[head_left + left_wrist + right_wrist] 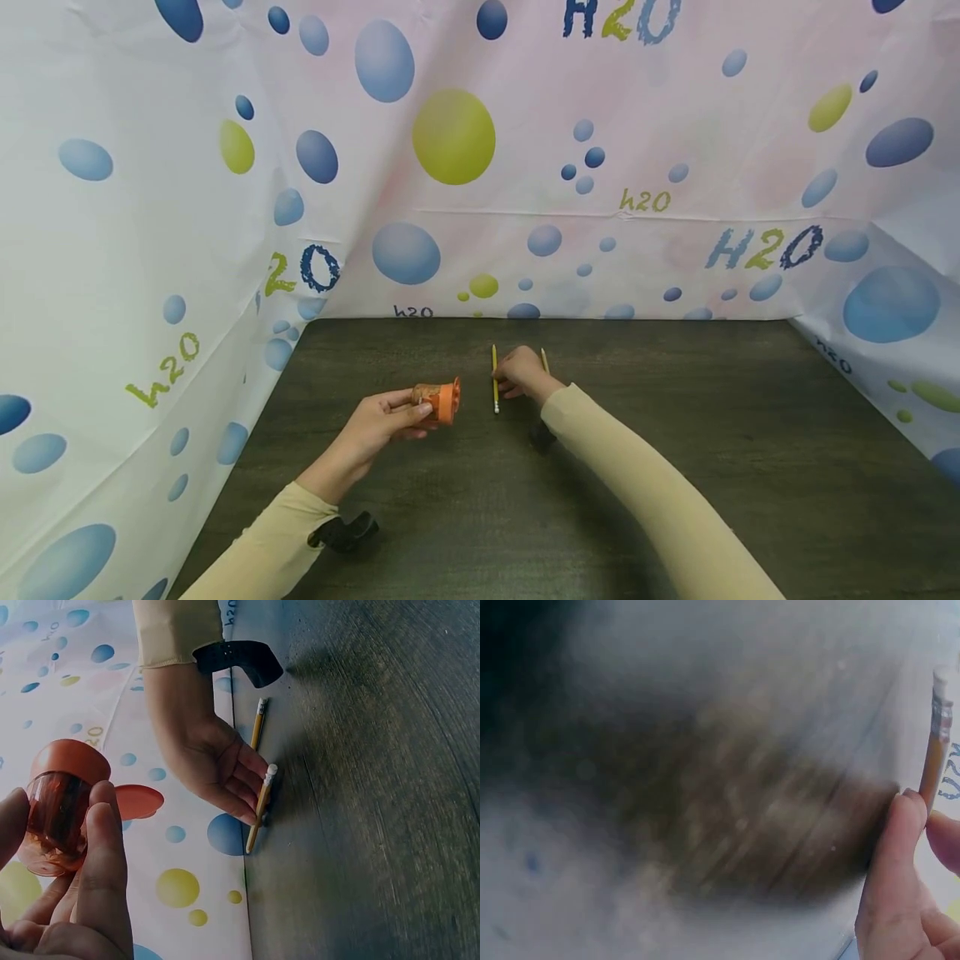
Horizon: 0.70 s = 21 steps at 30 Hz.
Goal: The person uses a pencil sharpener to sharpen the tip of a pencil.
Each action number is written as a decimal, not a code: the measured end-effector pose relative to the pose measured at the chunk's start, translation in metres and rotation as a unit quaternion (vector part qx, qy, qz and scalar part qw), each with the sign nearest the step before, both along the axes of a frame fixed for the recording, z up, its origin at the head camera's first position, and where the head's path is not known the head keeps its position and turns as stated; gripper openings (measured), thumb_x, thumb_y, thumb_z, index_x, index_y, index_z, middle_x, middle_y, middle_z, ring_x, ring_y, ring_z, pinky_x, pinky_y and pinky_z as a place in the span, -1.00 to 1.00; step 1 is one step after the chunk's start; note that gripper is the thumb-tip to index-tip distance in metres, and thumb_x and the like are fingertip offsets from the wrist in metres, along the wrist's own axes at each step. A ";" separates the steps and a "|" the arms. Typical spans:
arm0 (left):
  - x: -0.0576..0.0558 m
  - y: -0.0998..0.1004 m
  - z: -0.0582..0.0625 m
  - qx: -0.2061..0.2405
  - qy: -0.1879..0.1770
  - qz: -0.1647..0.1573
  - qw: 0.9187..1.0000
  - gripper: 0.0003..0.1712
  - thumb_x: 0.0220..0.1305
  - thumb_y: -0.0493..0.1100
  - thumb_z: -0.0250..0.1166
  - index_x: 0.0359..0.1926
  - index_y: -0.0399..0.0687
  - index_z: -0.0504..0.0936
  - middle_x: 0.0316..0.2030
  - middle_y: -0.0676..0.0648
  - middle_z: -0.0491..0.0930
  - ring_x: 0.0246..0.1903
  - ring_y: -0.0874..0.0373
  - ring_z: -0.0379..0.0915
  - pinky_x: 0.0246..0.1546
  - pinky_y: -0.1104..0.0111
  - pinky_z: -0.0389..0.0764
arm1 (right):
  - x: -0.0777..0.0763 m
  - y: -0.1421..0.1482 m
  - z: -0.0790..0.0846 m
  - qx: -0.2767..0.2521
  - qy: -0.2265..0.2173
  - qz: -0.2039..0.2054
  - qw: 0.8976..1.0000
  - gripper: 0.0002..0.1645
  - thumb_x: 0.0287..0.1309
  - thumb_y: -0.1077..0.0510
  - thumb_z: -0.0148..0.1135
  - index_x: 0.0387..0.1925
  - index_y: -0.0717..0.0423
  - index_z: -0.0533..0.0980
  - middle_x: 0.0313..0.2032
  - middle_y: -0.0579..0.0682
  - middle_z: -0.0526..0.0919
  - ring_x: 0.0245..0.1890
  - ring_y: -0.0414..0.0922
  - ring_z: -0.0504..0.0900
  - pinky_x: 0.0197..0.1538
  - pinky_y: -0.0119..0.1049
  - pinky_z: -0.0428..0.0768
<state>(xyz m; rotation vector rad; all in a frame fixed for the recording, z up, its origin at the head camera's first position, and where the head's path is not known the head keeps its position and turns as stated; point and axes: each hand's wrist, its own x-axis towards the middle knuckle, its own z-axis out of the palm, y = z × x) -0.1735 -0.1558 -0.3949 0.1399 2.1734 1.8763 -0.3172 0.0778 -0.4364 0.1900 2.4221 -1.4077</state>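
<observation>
My left hand (386, 423) grips a small orange pencil sharpener (447, 402) with a see-through body, raised above the dark table. In the left wrist view, brownish bits show inside the sharpener (56, 814), and its round orange flap (140, 801) stands out to one side. Thumb and fingers of my right hand (522, 372) pinch a yellow pencil (496, 393) with a white eraser, which points toward the back wall. A second yellow pencil (544, 360) lies just right of that hand, partly hidden behind it. The right wrist view shows the pinched pencil's eraser end (939, 705).
The dark wood-grain table (712, 433) reaches back to a white sheet (525, 167) printed with blue and green dots and lettering. This sheet also hangs along the left and right sides. A black strap (345, 532) sits on the left wrist.
</observation>
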 end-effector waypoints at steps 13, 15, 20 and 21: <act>-0.001 -0.003 -0.002 0.035 -0.012 -0.009 0.999 -0.34 0.48 -0.14 0.23 0.41 -0.48 0.31 -0.07 0.10 0.70 -0.15 0.38 0.68 0.06 0.40 0.75 | -0.001 -0.003 -0.003 0.025 0.022 0.002 0.999 -0.88 0.31 0.36 0.24 -0.24 0.33 0.68 -0.44 0.03 0.63 -0.60 -0.21 0.56 -0.43 -0.29 0.77; -0.001 -0.003 -0.001 0.040 -0.014 -0.007 0.999 -0.34 0.48 -0.15 0.22 0.41 -0.48 0.30 -0.05 0.07 0.68 -0.14 0.38 0.67 0.07 0.39 0.74 | -0.001 -0.002 -0.003 0.024 0.024 0.006 0.999 -0.88 0.31 0.36 0.23 -0.24 0.34 0.67 -0.43 0.05 0.64 -0.60 -0.22 0.56 -0.43 -0.29 0.76; -0.003 -0.002 -0.001 0.046 -0.022 0.003 0.999 -0.35 0.46 -0.17 0.24 0.41 -0.45 0.29 0.00 0.02 0.66 -0.12 0.35 0.66 0.09 0.37 0.74 | 0.000 -0.002 -0.001 0.022 0.025 0.009 0.999 -0.82 0.32 0.35 0.20 -0.15 0.38 0.68 -0.30 0.16 0.72 -0.61 -0.23 0.55 -0.45 -0.31 0.76; -0.003 -0.002 -0.002 0.045 -0.021 0.002 0.999 -0.34 0.46 -0.17 0.24 0.40 -0.46 0.29 -0.01 0.03 0.66 -0.11 0.34 0.66 0.09 0.36 0.74 | 0.001 -0.001 0.000 0.021 0.025 0.008 0.999 -0.80 0.33 0.35 0.20 -0.14 0.38 0.68 -0.28 0.16 0.72 -0.62 -0.23 0.55 -0.46 -0.32 0.75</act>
